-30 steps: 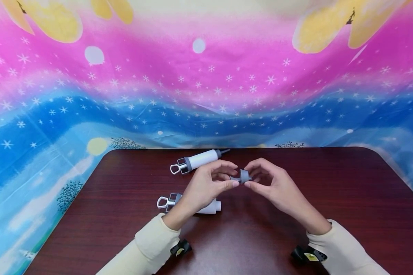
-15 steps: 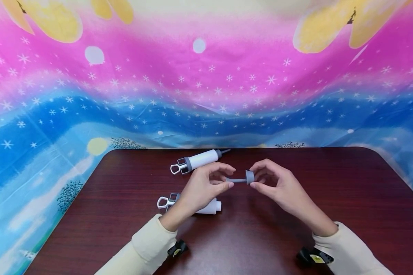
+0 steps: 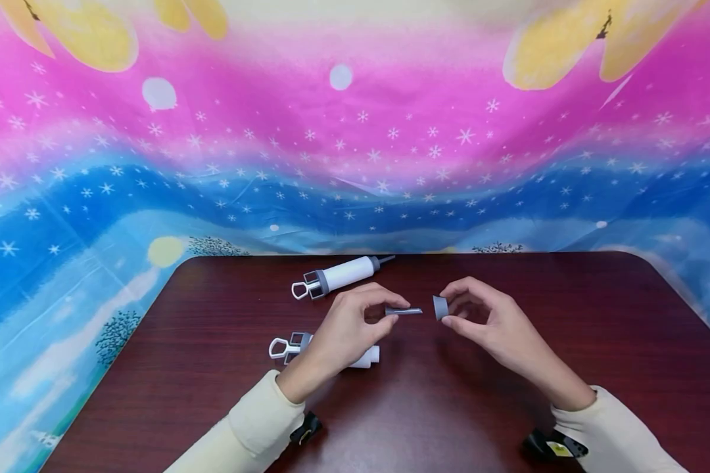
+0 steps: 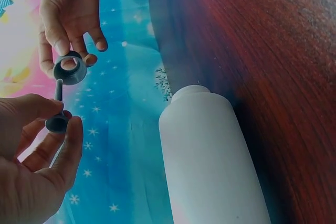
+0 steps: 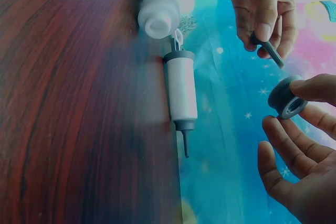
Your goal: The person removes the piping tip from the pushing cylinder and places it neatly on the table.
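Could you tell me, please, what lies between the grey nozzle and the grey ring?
Nothing visible. The left hand pinches the grey nozzle, the right hand pinches the grey ring, and only open air above the table separates them.

A grey nozzle tip [image 3: 403, 311] is pinched in the fingers [image 3: 390, 318] of the left hand [image 3: 344, 330]; a grey collar ring [image 3: 440, 307] is held in the fingers [image 3: 457, 321] of the right hand [image 3: 490, 326]. Cream sleeves [image 3: 254, 420] are worn. Beyond the left fingers a white syringe with grey ends [image 3: 340, 275] is seen; beneath them, a white tube [image 3: 363, 357] with a grey collar. The tabletop [image 3: 597, 341] is dark reddish-brown wood grain. The backdrop cloth [image 3: 355, 144] is banded pink, blue and pale blue, with white snowflake stars and yellow patches.
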The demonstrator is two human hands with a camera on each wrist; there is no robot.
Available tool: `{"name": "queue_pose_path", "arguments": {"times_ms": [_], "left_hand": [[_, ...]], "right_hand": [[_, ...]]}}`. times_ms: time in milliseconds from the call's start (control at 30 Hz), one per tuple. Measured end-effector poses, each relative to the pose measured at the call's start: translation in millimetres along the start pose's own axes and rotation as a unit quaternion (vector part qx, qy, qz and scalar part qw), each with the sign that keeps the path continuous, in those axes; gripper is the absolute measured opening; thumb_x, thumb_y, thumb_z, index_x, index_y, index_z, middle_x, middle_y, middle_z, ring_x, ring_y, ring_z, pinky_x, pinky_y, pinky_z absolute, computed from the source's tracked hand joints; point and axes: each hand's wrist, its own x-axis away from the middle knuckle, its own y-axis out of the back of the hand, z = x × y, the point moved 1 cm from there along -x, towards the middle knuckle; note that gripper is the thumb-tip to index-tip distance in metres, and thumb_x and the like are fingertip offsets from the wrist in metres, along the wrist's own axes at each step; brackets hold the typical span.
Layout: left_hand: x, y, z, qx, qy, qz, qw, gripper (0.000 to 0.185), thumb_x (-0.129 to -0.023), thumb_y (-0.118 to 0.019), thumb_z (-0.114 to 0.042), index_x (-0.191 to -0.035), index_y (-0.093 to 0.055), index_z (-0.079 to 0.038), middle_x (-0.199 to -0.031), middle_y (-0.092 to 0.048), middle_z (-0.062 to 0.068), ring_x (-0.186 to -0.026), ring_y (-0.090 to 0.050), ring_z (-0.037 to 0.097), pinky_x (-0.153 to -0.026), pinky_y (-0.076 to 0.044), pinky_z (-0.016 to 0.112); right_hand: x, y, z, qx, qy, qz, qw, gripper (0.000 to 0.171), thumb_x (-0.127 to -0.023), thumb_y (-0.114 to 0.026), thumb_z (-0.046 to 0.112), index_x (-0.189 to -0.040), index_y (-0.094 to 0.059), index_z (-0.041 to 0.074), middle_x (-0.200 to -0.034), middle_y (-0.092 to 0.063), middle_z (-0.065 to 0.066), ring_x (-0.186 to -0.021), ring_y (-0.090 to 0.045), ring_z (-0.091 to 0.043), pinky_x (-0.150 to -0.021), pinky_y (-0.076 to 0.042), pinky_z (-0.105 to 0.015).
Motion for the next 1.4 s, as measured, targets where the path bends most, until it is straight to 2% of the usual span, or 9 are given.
{"name": "queue_pose_path", "arguments": {"times_ms": [167,300,467,700,867,1100,1400], "left_hand": [[-0.1,-0.7,-0.1,-0.005,0.002,0.004,1.0,0.022,-0.093,-0.075,-0.001,-0.106,-0.082,-0.016,-0.103,-0.076,-0.005,-0.091,-0.068,0.013,-0.082,-0.054,0.024],[0.1,-2.4,0.4,-0.004,0.001,0.009,1.0,0.022,-0.093,-0.075,0.0,-0.106,-0.082,-0.015,-0.103,-0.076,-0.004,-0.092,-0.069,0.015,-0.082,-0.055,0.024],[0.8,-4.5,1.0,-0.016,0.004,0.017,0.9997,0.023,-0.092,-0.075,0.001,-0.108,-0.082,-0.016,-0.102,-0.076,-0.004,-0.091,-0.067,0.014,-0.082,-0.055,0.03],[1.6,-6.5,0.0,-0.027,0.02,0.033,0.9989,0.02,-0.093,-0.075,-0.001,-0.108,-0.081,-0.013,-0.102,-0.075,-0.004,-0.086,-0.062,0.011,-0.078,-0.053,0.023],[2.8,-7.2,-0.2,-0.038,0.026,0.036,0.9983,0.019,-0.093,-0.076,-0.001,-0.105,-0.081,-0.014,-0.1,-0.074,-0.003,-0.083,-0.06,0.013,-0.076,-0.053,0.025],[3.6,-9.2,1.7,-0.043,0.035,0.045,0.9975,0.018,-0.094,-0.075,-0.001,-0.105,-0.081,-0.014,-0.099,-0.074,-0.003,-0.079,-0.06,0.01,-0.073,-0.052,0.021],[4.1,-12.0,3.5,-0.032,0.042,0.059,0.9968,0.02,-0.093,-0.074,0.0,-0.105,-0.081,-0.014,-0.097,-0.072,-0.001,-0.075,-0.058,0.008,-0.07,-0.051,0.02]], "right_hand": [[3,3,-4,0.007,0.003,0.002,1.0,0.028,-0.093,-0.08,0.009,-0.116,-0.068,0.018,-0.097,-0.073,0.001,-0.085,-0.068,-0.01,-0.079,-0.056,-0.024],[5,5,-7,0.014,-0.003,0.006,1.0,0.028,-0.093,-0.079,0.01,-0.117,-0.069,0.018,-0.099,-0.073,0.002,-0.086,-0.068,-0.009,-0.078,-0.055,-0.024],[8,8,-12,0.023,-0.003,0.007,1.0,0.028,-0.092,-0.08,0.006,-0.117,-0.07,0.015,-0.101,-0.072,0.001,-0.086,-0.067,-0.006,-0.078,-0.055,-0.023],[13,11,-22,0.034,0.015,0.012,0.999,0.03,-0.088,-0.082,0.003,-0.115,-0.072,0.012,-0.104,-0.071,0.0,-0.085,-0.065,-0.003,-0.076,-0.054,-0.022],[17,13,-31,0.053,0.023,0.018,0.998,0.031,-0.086,-0.082,-0.002,-0.11,-0.073,0.014,-0.102,-0.07,0.002,-0.082,-0.064,-0.003,-0.074,-0.055,-0.022],[27,18,-42,0.084,0.014,0.034,0.996,0.033,-0.085,-0.081,-0.004,-0.109,-0.073,0.017,-0.1,-0.068,0.005,-0.08,-0.062,-0.001,-0.069,-0.054,-0.023],[34,24,-55,0.112,-0.006,0.054,0.992,0.032,-0.084,-0.083,-0.002,-0.109,-0.073,0.015,-0.101,-0.068,0.005,-0.08,-0.059,0.002,-0.067,-0.053,-0.023]]}}
